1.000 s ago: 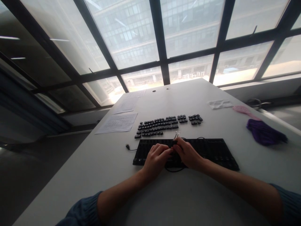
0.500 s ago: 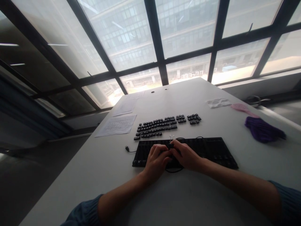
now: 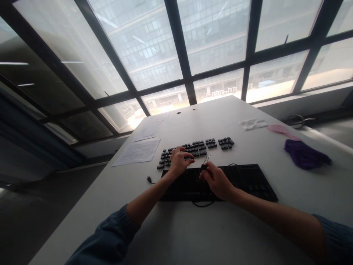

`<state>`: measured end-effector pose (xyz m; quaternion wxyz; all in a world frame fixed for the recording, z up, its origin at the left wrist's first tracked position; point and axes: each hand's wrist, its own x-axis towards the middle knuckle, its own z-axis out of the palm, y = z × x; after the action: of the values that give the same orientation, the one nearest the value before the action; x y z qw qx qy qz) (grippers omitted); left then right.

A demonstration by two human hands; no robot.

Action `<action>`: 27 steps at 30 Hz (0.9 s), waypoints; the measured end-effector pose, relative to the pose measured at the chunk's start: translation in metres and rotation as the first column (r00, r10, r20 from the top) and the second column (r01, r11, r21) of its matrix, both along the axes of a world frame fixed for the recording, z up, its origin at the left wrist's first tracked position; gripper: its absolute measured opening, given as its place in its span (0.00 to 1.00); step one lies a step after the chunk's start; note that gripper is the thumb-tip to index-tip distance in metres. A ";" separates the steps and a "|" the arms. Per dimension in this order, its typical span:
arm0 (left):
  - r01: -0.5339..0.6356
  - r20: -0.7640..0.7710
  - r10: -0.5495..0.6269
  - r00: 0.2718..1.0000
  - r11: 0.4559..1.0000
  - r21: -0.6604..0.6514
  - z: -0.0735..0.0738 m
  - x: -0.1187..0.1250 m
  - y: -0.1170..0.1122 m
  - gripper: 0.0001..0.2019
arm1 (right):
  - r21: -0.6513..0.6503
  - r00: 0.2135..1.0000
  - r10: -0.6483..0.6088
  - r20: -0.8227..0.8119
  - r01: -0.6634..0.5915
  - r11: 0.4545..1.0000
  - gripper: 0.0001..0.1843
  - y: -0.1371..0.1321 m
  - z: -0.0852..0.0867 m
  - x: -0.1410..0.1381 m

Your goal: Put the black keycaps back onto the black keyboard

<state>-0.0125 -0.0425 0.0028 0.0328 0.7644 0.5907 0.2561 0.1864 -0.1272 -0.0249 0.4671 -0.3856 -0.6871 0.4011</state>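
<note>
While left hand [image 3: 180, 162] is over rows of loose keycaps [image 3: 202, 148], its fingers curve down; cannot tell whether they pinch 1. Right hand [image 3: 213, 178] pinches small black tool [image 3: 204, 167] between thumb and fingers above black keyboard [image 3: 184, 187], 2 wire prongs pointing toward far edge of table [image 3: 193, 228]. Keyboard lies crosswise, keycaps just beyond it on far side. USB plug [image 3: 149, 179] beside keyboard's left end. Papers [image 3: 138, 151] along table's left edge; purple cloth [image 3: 306, 154], pink item [image 3: 281, 129] near right edge.
</note>
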 end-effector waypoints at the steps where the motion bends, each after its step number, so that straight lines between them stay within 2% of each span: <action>1: -0.009 -0.022 0.009 1.000 1.000 -0.012 -0.005 0.001 0.005 0.07 | -0.006 1.000 0.000 -0.007 0.000 1.000 0.05 0.000 -0.001 0.000; 4: -0.009 -0.068 0.007 0.998 1.000 -0.023 -0.015 -0.001 0.012 0.08 | -0.019 1.000 0.006 -0.026 -0.006 1.000 0.05 0.001 -0.003 -0.001; 8: -0.009 -0.095 0.004 0.995 0.999 -0.050 -0.020 -0.006 0.012 0.08 | -0.026 0.999 0.027 -0.039 -0.028 0.999 0.05 0.001 -0.003 -0.001; 14: -0.028 -0.096 0.020 0.995 0.997 -0.076 -0.020 -0.009 0.012 0.08 | -0.051 0.998 0.022 -0.065 -0.026 0.998 0.07 0.002 0.000 0.001; 18: -0.030 -0.099 0.022 0.995 0.996 -0.087 -0.013 -0.010 0.009 0.14 | -0.028 0.997 -0.039 -0.063 0.037 0.999 0.08 0.002 0.002 0.001; 23: 0.001 -0.066 0.001 0.998 1.000 0.021 0.003 -0.017 -0.016 0.10 | 0.013 0.996 -0.080 -0.034 0.080 0.997 0.08 0.001 0.008 0.006; 27: 0.140 -0.022 -0.139 0.990 0.988 0.071 0.010 -0.015 -0.058 0.08 | 0.062 0.996 -0.058 0.062 0.054 0.997 0.08 -0.004 0.014 0.016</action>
<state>-0.0277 -0.1002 0.0127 0.0179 0.8067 0.5264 0.2679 0.2024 -0.1311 -0.0107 0.4672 -0.4031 -0.7025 0.3546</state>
